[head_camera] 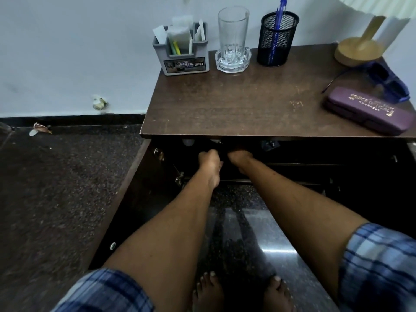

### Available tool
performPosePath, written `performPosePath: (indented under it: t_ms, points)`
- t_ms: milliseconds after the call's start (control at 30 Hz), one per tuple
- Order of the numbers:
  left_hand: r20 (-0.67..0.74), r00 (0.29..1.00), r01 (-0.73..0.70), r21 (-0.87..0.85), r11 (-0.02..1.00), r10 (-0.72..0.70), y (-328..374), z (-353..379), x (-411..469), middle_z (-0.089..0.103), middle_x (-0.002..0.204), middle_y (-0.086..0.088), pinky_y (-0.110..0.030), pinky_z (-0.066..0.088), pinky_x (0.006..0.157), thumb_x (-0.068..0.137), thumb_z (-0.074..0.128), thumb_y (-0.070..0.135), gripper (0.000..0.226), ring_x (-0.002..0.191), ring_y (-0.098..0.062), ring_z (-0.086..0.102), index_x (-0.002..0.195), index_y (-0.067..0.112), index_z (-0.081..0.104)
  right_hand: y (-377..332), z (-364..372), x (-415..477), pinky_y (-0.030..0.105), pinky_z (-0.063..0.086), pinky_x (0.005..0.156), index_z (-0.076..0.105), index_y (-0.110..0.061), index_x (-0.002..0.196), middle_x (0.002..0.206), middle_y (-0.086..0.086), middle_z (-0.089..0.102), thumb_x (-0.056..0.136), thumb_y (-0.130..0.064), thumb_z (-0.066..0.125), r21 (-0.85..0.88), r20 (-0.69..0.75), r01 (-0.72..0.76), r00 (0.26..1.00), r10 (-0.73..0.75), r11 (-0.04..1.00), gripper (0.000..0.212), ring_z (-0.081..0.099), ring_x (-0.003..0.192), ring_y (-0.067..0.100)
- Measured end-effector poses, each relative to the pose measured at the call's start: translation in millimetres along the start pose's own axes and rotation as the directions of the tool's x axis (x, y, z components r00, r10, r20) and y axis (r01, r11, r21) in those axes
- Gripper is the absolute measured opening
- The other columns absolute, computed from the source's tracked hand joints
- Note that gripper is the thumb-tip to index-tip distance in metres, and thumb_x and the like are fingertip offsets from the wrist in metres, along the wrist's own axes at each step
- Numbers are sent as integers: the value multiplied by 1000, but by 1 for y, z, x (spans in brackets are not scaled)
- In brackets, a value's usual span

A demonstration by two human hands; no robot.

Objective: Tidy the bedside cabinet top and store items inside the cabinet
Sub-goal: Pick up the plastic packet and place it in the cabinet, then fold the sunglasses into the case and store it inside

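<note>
Left hand (210,159) and right hand (240,157) are extending into the open cabinet (315,154); shadow is hiding their fingers, so grip cannot be told. Glass (233,34), pen cup (277,39) and case (367,110) are sitting on the top (236,104), against a pale wall (67,52).

This is a bedroom in somebody's home. A dark wooden bedside cabinet (247,104) stands against a pale painted wall (67,52). On it sit a lamp (358,50) with a pleated shade, a drinking glass (233,30), a purple spectacle case (369,110) and a mesh pen pot (278,39). The floor (56,188) is speckled stone.
</note>
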State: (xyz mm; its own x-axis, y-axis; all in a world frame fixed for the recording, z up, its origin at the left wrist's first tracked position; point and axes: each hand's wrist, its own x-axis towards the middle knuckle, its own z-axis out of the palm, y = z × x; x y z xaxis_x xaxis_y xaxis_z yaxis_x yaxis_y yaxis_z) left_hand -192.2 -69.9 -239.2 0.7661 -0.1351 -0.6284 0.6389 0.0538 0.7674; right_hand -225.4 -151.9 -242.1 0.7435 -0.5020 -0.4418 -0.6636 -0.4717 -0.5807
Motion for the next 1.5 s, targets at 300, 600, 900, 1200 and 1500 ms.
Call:
performPosePath:
  t_ms: [300,600,900,1200,1500]
  points:
    - [3,1000,-1,15,1000,1,2,0,0,63,94,-8,-30,45,63,94,38,3,35,71,-17,58,125,6,55,0,1,-6,43,45,108,57,-10,139,144,13,56,101,-26,52,301,-1,-21,1000,22,953,42,55,130,32]
    - [21,1000,-16,66,998,15,4,0,-35,57,80,-4,-27,48,64,97,44,2,18,69,-15,55,89,15,54,11,-20,-33,38,56,91,71,3,114,117,18,71,88,-14,66,550,-100,-84,981,165,831,32,68,107,32]
    - [131,985,-137,222,965,110,5,-7,-104,68,99,-11,-27,52,69,101,37,2,28,89,-25,67,115,8,60,39,-64,-88,39,57,74,70,-20,68,67,-4,68,81,-30,80,494,-174,36,983,58,869,20,63,68,15]
    - [381,901,-323,270,907,207,13,31,-188,70,86,-10,-19,49,58,98,43,-2,25,69,-16,63,95,11,64,50,-145,-165,23,49,56,73,-14,82,74,5,70,91,-21,72,479,-269,254,954,-135,840,11,62,65,13]
    - [560,772,-494,232,838,300,31,118,-213,69,93,-4,-22,51,72,96,44,-1,27,79,-11,62,98,17,65,93,-253,-171,28,56,79,75,-17,85,84,-7,74,85,-24,78,314,-655,309,755,-31,898,8,68,80,9]
